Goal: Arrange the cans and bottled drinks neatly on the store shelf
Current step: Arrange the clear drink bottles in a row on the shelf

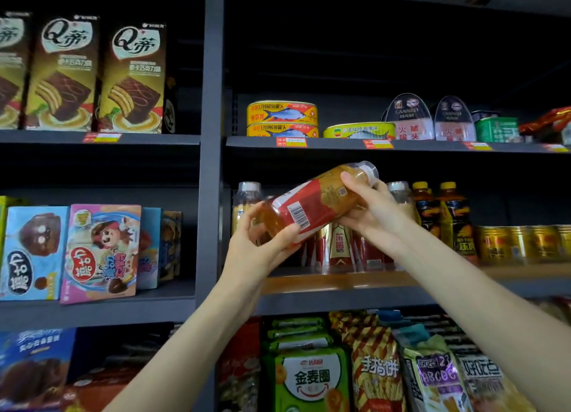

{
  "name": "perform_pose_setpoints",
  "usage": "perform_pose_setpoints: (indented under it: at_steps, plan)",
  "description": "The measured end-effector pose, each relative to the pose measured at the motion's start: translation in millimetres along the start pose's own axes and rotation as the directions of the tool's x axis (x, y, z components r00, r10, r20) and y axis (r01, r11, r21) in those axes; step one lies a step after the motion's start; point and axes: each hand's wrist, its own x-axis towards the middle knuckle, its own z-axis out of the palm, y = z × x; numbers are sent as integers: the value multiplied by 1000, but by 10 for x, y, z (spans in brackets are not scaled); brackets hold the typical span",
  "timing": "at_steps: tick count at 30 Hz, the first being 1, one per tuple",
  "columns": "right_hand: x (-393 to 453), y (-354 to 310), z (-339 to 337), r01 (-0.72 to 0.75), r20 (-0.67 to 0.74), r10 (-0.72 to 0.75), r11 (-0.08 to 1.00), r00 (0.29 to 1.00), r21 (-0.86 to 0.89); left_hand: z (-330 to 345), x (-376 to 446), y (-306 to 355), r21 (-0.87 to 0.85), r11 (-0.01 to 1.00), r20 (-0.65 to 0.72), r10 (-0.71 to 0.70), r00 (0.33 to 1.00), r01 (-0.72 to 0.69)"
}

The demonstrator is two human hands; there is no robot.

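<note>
Head: both hands' grip point(315, 210) round bottle point(318, 203)

Amber red-labelled bottle point(315, 203), tilted sideways

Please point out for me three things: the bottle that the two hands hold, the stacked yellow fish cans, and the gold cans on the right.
Bottle point(312, 209): head view, on its red label.
Yellow fish cans point(282, 113): head view, side of the upper can.
Gold cans point(522, 243): head view, front of a middle can.
</note>
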Motion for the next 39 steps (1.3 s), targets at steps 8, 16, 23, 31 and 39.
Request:
perform_pose_setpoints:
  at_steps: [8,16,23,31,39]
  plan:
    - [-88,126,-40,-143,7,144,986,989,-88,-47,45,45,674,321,509,452,733,-666]
    - [-71,96,-43,218,-62,-218,976,974,-11,59,-1,-12,230,973,249,-55,967,-4]
    - [-118,100,-137,277,73,-270,954,960,-116,133,21,-31,142,989,124,-64,990,46]
    - [-157,47,-431,29,23,-27,996,999,-82,253,151,-334,760,328,364,498,787,-560]
    - [-449,-621,-1499,329,-97,-448,770,889,-547,1097,486,-709,668,226,657,271,704,-709]
